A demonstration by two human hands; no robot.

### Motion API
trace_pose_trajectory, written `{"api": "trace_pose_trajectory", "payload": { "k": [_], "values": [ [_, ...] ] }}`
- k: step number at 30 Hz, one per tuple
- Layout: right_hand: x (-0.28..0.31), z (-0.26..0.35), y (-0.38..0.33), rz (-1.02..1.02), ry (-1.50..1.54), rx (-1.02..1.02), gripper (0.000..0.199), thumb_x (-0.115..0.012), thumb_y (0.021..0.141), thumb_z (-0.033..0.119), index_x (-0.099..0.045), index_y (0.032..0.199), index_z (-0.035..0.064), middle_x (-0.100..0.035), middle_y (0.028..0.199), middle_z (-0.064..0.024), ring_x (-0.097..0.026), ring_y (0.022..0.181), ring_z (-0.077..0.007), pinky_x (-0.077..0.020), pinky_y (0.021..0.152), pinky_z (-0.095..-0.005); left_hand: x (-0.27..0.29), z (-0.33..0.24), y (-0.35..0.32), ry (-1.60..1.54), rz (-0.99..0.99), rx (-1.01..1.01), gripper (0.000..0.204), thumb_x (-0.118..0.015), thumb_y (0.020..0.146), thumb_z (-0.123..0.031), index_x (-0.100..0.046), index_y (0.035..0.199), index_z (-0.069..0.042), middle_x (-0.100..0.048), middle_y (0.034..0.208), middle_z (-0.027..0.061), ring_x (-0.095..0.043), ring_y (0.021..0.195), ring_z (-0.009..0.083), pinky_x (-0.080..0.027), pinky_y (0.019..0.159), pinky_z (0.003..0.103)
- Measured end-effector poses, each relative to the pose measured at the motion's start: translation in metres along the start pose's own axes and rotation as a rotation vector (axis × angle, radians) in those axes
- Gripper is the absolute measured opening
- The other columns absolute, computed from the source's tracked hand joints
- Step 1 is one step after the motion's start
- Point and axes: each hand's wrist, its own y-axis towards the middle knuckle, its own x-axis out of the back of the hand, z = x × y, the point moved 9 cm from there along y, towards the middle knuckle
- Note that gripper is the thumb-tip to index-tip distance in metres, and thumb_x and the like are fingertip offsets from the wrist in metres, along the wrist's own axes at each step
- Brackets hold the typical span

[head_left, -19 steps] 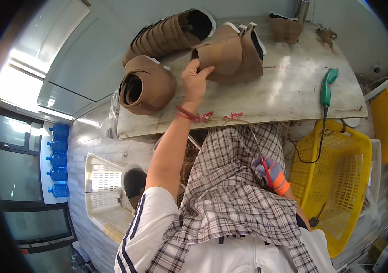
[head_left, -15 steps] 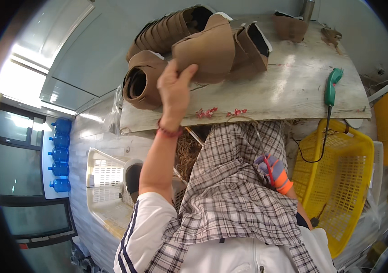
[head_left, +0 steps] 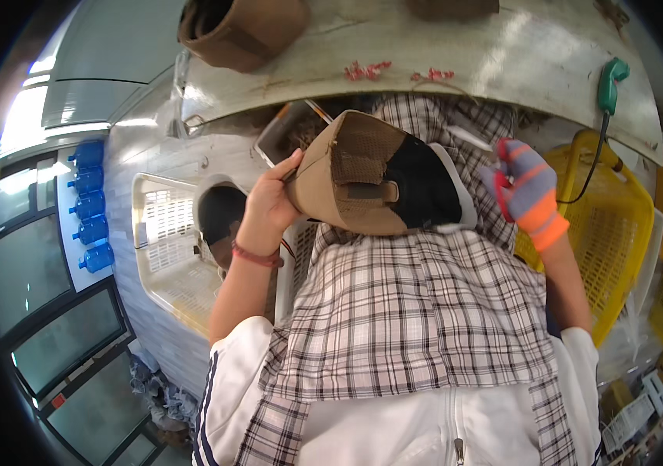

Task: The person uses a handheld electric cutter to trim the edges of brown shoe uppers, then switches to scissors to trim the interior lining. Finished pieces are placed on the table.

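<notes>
- Boot upper [head_left: 370, 175] (tan suede shell, dark lining, mesh panel and a strap tab showing on the inside) is off the bench [head_left: 502, 54] and held above the lap, over the plaid apron [head_left: 417, 311].
- Left hand [head_left: 269, 202]: fingers closed round the upper's left edge, thumb on top; it carries the whole weight. Red band on that wrist.
- Right hand [head_left: 529, 182]: in a striped orange, blue and red glove, raised just beside the upper's right rim. Fingers curled, but I cannot tell whether they pinch anything; no clear contact with the upper.
- Step, as I read it: piece picked up and brought in for hand work, opening turned up toward the camera.
- Next move likely calls for the gloved hand to take the free rim so the piece is steadied from both sides (one-handed grip lets it twist).
- Around: another tan upper [head_left: 242, 27] lies on the bench's far left, green-handled tool [head_left: 611, 78] with a cord at its right edge, yellow basket [head_left: 619, 233] to the right, white basket [head_left: 168, 256] to the left.
</notes>
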Motion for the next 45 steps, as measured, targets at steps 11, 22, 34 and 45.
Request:
{"api": "trace_pose_trajectory", "payload": {
  "k": [11,22,34,45],
  "values": [
    [-0.079,0.017,0.017,0.393,-0.506,0.241,0.039,-0.075,0.068,0.025,-0.063,0.099,0.0061,-0.063,0.098,-0.0126,-0.060,0.094,-0.0305,-0.0477,0.084,-0.0408,0.072,0.028,0.067,-0.012,0.294,-0.174,0.031,-0.048,0.100,-0.018,-0.055,0.123,0.002,-0.063,0.115,0.0123,-0.061,0.104,0.0271,-0.050,0.094,0.040],
    [-0.103,0.047,0.054,0.446,-0.555,0.318,0.043,-0.080,0.063,0.026,-0.064,0.100,0.0106,-0.064,0.097,-0.0092,-0.061,0.093,-0.0269,-0.0475,0.080,-0.0374,0.016,0.037,0.109,-0.048,0.601,-0.331,0.045,-0.063,0.095,-0.022,-0.048,0.135,-0.009,-0.057,0.129,0.0088,-0.056,0.117,0.0265,-0.050,0.098,0.045],
    [-0.104,0.060,0.055,0.469,-0.651,0.336,0.040,-0.078,0.065,0.023,-0.063,0.099,0.0097,-0.063,0.096,-0.0096,-0.061,0.093,-0.0271,-0.0484,0.078,-0.0383,-0.004,0.030,0.086,0.037,0.627,-0.435,0.048,-0.064,0.095,-0.024,-0.047,0.137,-0.009,-0.055,0.131,0.0080,-0.056,0.118,0.0255,-0.053,0.096,0.046],
    [-0.099,0.068,0.050,0.396,-0.613,0.392,0.038,-0.077,0.069,0.027,-0.062,0.099,0.0101,-0.063,0.094,-0.0089,-0.061,0.089,-0.0262,-0.0487,0.076,-0.0375,-0.004,0.031,0.088,0.001,0.550,-0.400,0.050,-0.067,0.093,-0.025,-0.048,0.137,-0.011,-0.054,0.133,0.0065,-0.054,0.120,0.0247,-0.052,0.096,0.044]
  ]
}}
